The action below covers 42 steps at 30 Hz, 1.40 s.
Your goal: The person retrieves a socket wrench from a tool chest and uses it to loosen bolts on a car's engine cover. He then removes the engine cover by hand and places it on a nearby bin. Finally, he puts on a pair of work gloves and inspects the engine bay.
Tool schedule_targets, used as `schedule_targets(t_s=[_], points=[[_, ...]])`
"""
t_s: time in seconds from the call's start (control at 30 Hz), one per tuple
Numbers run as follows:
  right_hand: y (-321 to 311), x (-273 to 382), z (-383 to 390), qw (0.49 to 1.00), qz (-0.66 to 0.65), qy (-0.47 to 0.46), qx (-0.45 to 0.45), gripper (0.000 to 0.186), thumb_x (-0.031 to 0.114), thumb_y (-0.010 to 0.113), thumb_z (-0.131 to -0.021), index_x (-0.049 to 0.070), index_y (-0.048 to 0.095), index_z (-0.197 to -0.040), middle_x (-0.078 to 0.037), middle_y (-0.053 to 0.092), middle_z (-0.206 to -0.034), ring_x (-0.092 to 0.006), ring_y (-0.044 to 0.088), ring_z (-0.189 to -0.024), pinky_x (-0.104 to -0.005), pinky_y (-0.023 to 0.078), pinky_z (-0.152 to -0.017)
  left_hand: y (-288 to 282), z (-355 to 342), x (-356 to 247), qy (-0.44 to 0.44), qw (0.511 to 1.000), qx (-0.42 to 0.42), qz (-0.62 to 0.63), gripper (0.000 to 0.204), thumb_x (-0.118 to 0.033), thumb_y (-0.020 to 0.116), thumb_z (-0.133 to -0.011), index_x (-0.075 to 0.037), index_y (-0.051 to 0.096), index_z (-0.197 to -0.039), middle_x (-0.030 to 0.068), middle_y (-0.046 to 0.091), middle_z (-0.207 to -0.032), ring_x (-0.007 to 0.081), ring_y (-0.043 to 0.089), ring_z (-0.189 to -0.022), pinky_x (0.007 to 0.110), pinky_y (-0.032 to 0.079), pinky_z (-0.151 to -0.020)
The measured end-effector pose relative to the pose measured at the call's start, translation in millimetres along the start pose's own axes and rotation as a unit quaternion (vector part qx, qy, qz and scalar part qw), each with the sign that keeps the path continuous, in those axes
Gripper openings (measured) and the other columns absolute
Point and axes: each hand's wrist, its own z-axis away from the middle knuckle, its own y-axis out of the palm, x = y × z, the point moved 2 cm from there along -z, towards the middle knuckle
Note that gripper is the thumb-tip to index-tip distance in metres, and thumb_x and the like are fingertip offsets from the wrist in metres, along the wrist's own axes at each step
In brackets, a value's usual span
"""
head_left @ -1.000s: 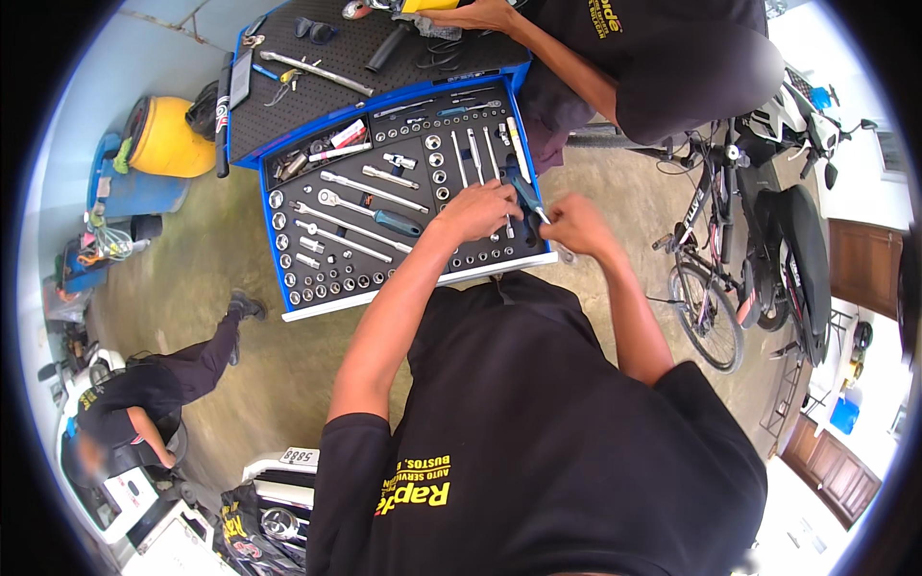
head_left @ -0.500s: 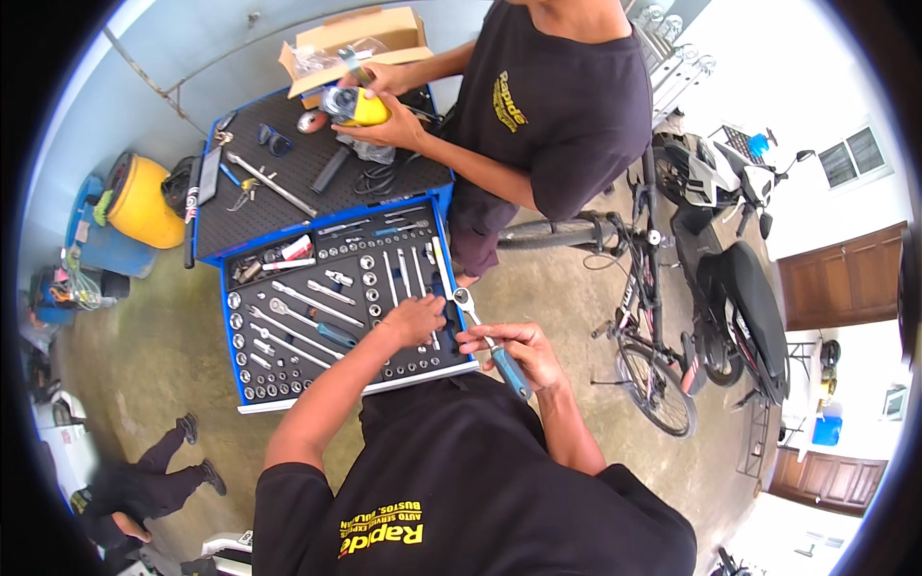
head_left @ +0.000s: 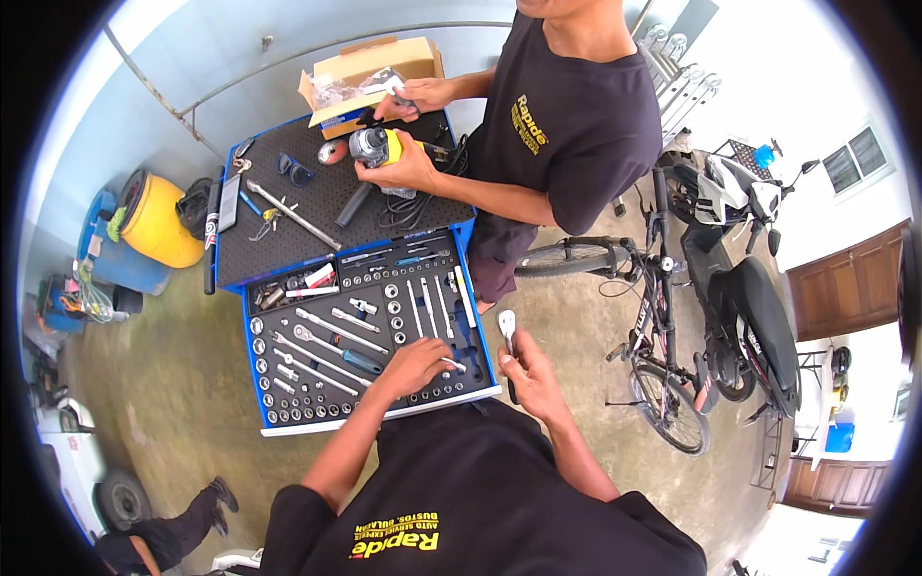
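Note:
My right hand [head_left: 534, 376] is closed round the handle of a ratchet [head_left: 507, 324], its chrome head pointing up, just off the drawer's right edge. Over the right part of the open tool drawer [head_left: 317, 423], my left hand [head_left: 419, 369] pinches a short chrome bar [head_left: 452, 364], which looks like an extension. Beneath it lies black foam with cut-outs, several small sockets along the front. Long chrome bars [head_left: 429, 307] rest in their slots beyond my left hand. Another ratchet [head_left: 331, 344] with a blue-grey handle lies further left among wrenches and sockets.
Across the cabinet top [head_left: 317, 206], a co-worker holds a yellow angle grinder [head_left: 389, 154] and a dark part. An open cardboard box [head_left: 379, 72], safety glasses [head_left: 295, 170] and a long chrome bar [head_left: 293, 216] sit there. A bicycle [head_left: 653, 326] and motorcycle [head_left: 740, 298] stand right.
The ratchet has turned from lying across my right hand to head up, gripped by its handle. My left hand now lifts a short chrome bar at the foam. The co-worker's hands have moved apart.

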Motion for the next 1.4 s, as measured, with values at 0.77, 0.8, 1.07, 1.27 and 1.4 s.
schedule_targets(t_s=[0.77, 0.8, 1.07, 1.27, 1.4], points=[[76, 33, -30, 0.967, 0.002, 0.036, 0.252, 0.030, 0.029, 0.065, -0.105, 0.000, 0.060, -0.100, 0.004, 0.058, -0.075, -0.0019, 0.046, -0.069, -0.0227, 0.038, -0.060, -38, 82, -61, -0.150, 0.727, -0.413, 0.528, 0.037, -0.030, 0.065, -0.105, 0.000, 0.061, -0.127, -0.0021, 0.061, -0.093, 0.0039, 0.053, -0.077, 0.022, 0.045, -0.066], [79, 39, -28, 0.970, 0.032, 0.013, 0.242, 0.028, 0.026, 0.067, -0.104, 0.000, 0.058, -0.101, 0.003, 0.057, -0.074, -0.0017, 0.047, -0.069, -0.0231, 0.039, -0.059, -38, 85, -61, -0.151, 0.725, -0.422, 0.523, 0.038, -0.031, 0.065, -0.105, 0.000, 0.062, -0.126, -0.0023, 0.061, -0.092, 0.0040, 0.054, -0.078, 0.022, 0.045, -0.067], [81, 46, -51, 0.952, -0.047, 0.028, 0.301, 0.064, 0.050, 0.036, -0.113, -0.003, 0.070, -0.100, 0.005, 0.045, -0.070, -0.0056, 0.038, -0.066, -0.0254, 0.033, -0.060, -61, 94, -80, -0.115, 0.773, -0.443, 0.439, 0.035, -0.028, 0.060, -0.108, 0.002, 0.057, -0.126, 0.0011, 0.062, -0.095, 0.0084, 0.058, -0.086, 0.025, 0.048, -0.079], [73, 29, -43, 0.880, -0.300, 0.225, 0.291, 0.050, 0.046, 0.044, -0.112, 0.001, 0.062, -0.101, 0.000, 0.053, -0.081, -0.0120, 0.045, -0.071, -0.0293, 0.041, -0.069, -60, 95, -95, -0.114, 0.821, -0.410, 0.381, 0.029, -0.023, 0.066, -0.105, 0.001, 0.061, -0.121, 0.0008, 0.065, -0.099, 0.0079, 0.058, -0.086, 0.025, 0.048, -0.077], [62, 28, -39, 0.876, -0.275, 0.202, 0.342, 0.044, 0.046, 0.054, -0.109, 0.004, 0.065, -0.102, 0.000, 0.056, -0.083, -0.0089, 0.045, -0.070, -0.0247, 0.038, -0.064, -67, 80, -113, -0.108, 0.854, -0.412, 0.299, 0.025, -0.017, 0.069, -0.102, 0.000, 0.063, -0.119, 0.0036, 0.067, -0.098, 0.0082, 0.059, -0.085, 0.026, 0.048, -0.073]])
